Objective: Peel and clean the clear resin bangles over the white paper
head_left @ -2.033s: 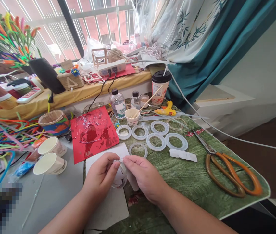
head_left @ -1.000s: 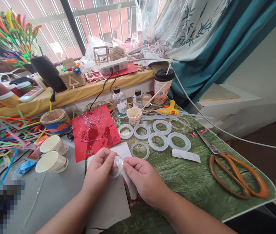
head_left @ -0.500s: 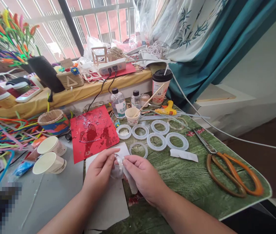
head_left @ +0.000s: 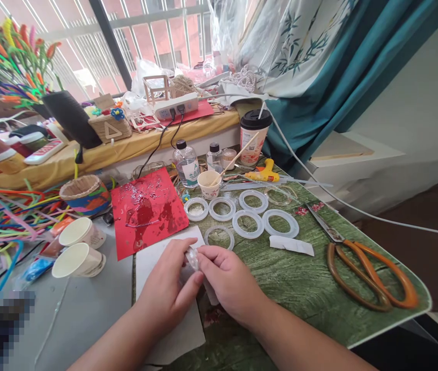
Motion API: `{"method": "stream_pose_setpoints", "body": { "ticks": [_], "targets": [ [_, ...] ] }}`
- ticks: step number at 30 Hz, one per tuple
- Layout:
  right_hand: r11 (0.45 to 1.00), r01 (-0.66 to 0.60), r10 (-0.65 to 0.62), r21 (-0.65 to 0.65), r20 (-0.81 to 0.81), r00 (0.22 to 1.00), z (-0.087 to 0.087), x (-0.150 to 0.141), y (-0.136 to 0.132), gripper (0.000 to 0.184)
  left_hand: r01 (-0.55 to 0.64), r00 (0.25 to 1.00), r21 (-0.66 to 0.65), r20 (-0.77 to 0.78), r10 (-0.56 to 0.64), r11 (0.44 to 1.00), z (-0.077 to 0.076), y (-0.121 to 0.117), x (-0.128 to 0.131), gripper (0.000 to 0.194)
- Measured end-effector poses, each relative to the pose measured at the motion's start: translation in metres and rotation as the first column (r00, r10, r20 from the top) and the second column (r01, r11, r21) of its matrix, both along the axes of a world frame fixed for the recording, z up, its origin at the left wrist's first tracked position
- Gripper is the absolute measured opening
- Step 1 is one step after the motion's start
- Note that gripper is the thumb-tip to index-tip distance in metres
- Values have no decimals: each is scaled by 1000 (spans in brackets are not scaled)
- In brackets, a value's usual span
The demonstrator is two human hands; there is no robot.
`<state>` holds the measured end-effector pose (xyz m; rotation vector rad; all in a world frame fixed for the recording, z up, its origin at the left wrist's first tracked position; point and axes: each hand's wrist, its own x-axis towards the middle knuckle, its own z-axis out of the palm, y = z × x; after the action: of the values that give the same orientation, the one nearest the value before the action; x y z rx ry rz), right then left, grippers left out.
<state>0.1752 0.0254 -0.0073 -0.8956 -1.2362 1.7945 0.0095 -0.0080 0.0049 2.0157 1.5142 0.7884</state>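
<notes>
Two bare hands meet above a white paper sheet (head_left: 178,322) on a green wood-grain table (head_left: 300,288). Between them is a small, clear, glossy curved piece (head_left: 192,258), partly hidden. The right hand (head_left: 224,273) pinches its edge between thumb and fingers. The left hand (head_left: 172,286) curls around the other side, thumb stretched toward the right; I cannot tell how firmly its fingers grip. A pale, narrow strip (head_left: 210,293) shows below the right fingers; whether they hold it too is unclear.

Just beyond lie translucent white rings (head_left: 248,224), a flat white paper piece (head_left: 291,246) and, to the right, large orange-handled scissors (head_left: 373,278). A red sheet (head_left: 151,211) with wet-looking, shiny patches lies nearby.

The smooth piece could slip if the pinch loosens, or crack if it is brittle and bent hard. A leftward drift of the hands might smear those patches onto the skin.
</notes>
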Motion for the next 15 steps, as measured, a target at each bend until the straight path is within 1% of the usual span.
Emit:
{"method": "stream_pose_setpoints", "body": {
  "ticks": [1,3,4,5,6,8,10,11,13,15],
  "targets": [
    [995,15,-18,94,33,999,2,1,-1,27,-34,999,-14,10,34,999,0,-1,0,44],
    [962,65,-92,266,89,992,6,2,-4,28,-64,997,-40,39,65,997,1,-2,1,43],
    [947,84,-121,311,102,987,7,2,-4,28,-57,997,-50,53,60,997,2,-4,2,43],
    [947,91,-130,308,108,986,6,2,-4,28,-47,997,-58,64,51,997,2,-5,3,44],
    [963,82,-114,258,110,987,5,2,-4,27,-41,996,-65,72,45,997,2,-6,4,44],
    [997,36,-42,71,87,995,2,1,-2,28,-36,995,-71,86,42,997,2,-6,4,45],
    [993,-6,9,-114,22,1000,-2,-1,0,32,-40,993,-59,110,46,997,0,-5,3,42],
    [984,-18,16,-175,-13,1000,-4,-2,1,35,-48,991,-50,126,54,998,-1,-3,2,40],
    [971,-40,27,-234,-60,998,-5,-3,1,39,-91,984,-49,151,97,995,-2,-1,1,36],
    [968,-76,56,-239,-89,994,-4,-4,1,41,-156,972,-79,166,167,985,-3,1,-1,32]
  ]
}}
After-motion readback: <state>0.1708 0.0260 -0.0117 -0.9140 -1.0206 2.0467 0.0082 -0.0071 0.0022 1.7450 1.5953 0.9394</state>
